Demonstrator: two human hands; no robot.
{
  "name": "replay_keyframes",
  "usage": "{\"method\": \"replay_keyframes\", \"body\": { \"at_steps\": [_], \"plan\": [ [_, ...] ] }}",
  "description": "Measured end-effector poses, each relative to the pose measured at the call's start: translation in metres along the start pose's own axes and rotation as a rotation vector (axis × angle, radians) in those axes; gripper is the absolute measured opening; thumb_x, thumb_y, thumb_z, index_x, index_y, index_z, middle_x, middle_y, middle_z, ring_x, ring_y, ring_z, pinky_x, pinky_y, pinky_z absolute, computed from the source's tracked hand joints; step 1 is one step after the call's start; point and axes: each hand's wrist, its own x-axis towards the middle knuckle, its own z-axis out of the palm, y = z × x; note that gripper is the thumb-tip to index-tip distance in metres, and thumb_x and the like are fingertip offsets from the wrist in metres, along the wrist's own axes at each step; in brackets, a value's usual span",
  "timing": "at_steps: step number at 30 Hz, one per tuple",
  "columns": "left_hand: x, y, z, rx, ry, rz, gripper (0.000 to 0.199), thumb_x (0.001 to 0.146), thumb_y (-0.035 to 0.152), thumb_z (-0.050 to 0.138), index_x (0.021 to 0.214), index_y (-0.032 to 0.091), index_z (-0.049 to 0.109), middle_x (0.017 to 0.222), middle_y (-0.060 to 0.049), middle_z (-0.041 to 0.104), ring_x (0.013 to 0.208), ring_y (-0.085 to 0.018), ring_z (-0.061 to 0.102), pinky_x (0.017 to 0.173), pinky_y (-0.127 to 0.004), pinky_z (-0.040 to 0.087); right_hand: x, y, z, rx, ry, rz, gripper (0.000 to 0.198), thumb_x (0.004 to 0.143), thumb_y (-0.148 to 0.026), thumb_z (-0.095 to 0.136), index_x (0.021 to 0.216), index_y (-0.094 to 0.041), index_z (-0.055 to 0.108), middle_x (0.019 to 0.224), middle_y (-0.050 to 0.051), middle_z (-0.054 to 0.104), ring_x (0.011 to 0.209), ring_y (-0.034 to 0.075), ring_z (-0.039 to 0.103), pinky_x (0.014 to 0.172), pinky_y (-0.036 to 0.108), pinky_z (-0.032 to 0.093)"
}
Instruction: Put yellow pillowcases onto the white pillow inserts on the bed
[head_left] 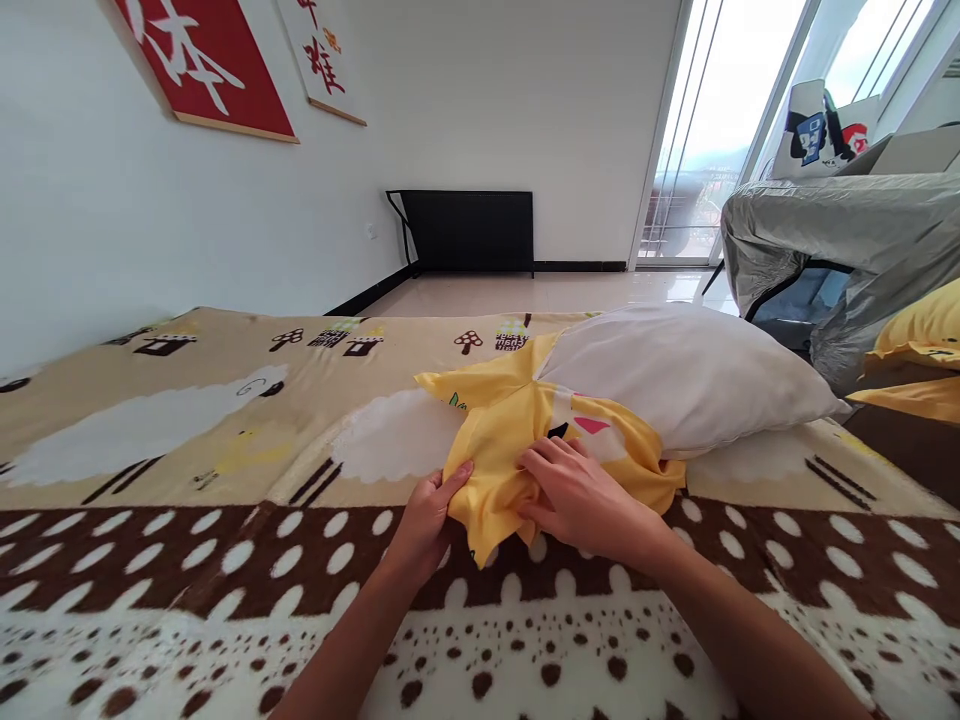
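A yellow pillowcase (491, 425) with printed pink and black shapes lies bunched up on the bed in front of me. Part of a white pillow (690, 370) is covered by it; the rest of the pillow sticks out to the right. My left hand (431, 515) pinches the near left edge of the case between thumb and fingers. Over the middle of the case, my right hand (581, 495) has its fingers curled into the fabric, gathering a fold. Whether the pillow reaches under the hands is hidden by the cloth.
A patterned blanket (180, 440) with sheep and brown dotted bands covers the bed. Another yellow pillow (922, 330) is at the right edge. Beyond the bed stand a black panel (469, 230) and a table under a silver cover (847, 205), with bags and a box on it.
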Motion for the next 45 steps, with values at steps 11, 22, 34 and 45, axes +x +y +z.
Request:
{"method": "replay_keyframes", "body": {
  "at_steps": [11,22,34,45],
  "plan": [
    [-0.009,-0.001,0.002,0.122,-0.239,-0.107,0.038,0.072,0.031,0.073,0.103,0.015,0.059,0.089,-0.006,0.067,0.078,-0.018,0.062,0.068,-0.025,0.052,0.006,0.005,0.017,-0.135,-0.070,0.011,0.010,0.079,-0.008,0.049,0.077,-0.018,0.052,0.077,0.001,0.061,0.064,0.012,0.052,0.060,0.028,0.026],
    [-0.013,-0.004,0.014,0.189,-0.095,-0.037,0.041,0.064,0.037,0.080,0.092,0.010,0.067,0.089,-0.011,0.070,0.082,-0.022,0.065,0.071,-0.027,0.053,0.004,0.005,0.016,-0.154,-0.058,-0.096,0.009,0.080,-0.011,0.051,0.074,-0.017,0.052,0.075,0.002,0.062,0.062,0.013,0.053,0.061,0.028,0.026],
    [-0.002,-0.006,0.015,-0.188,0.088,0.064,0.026,0.079,0.024,0.068,0.099,0.008,0.065,0.098,-0.013,0.071,0.089,-0.022,0.067,0.074,-0.027,0.057,0.002,0.002,0.002,-0.098,0.019,-0.076,0.018,0.090,-0.023,0.054,0.073,-0.017,0.049,0.072,0.001,0.060,0.062,0.011,0.047,0.063,0.026,0.026],
    [-0.016,-0.009,0.012,-0.077,-0.155,-0.134,0.041,0.066,0.025,0.080,0.103,0.012,0.067,0.095,-0.011,0.072,0.083,-0.022,0.068,0.068,-0.025,0.055,0.003,0.001,-0.005,0.093,0.023,-0.050,0.012,0.094,-0.021,0.044,0.088,-0.019,0.055,0.081,0.001,0.065,0.070,0.013,0.054,0.067,0.026,0.033]
  ]
}}
